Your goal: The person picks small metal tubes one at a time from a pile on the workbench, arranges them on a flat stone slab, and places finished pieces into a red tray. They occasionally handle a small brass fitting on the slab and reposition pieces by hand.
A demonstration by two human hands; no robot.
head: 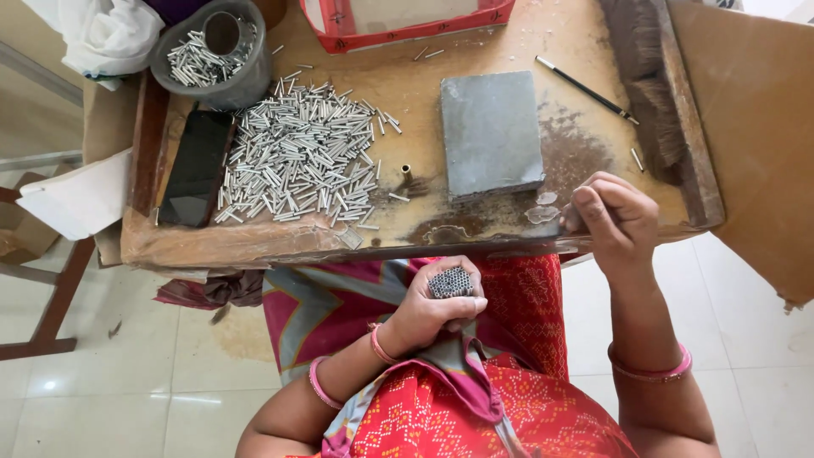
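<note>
Above red patterned cloth, left hand (432, 309) clutching bundled thin metal tubes (449, 282), right hand (615, 216) curled, contents unclear

1. The pile of small metal tubes (297, 157) lies on the left part of the wooden board (509, 34).
2. A stone slab (490, 131) sits right of the pile.
3. A bowl (242, 85) holding more tubes stands behind the pile.
4. The left hand (437, 309) holds a tube bundle (449, 282) before the board's near edge.
5. The right hand (615, 216) rests at that edge, right of the slab.
</note>
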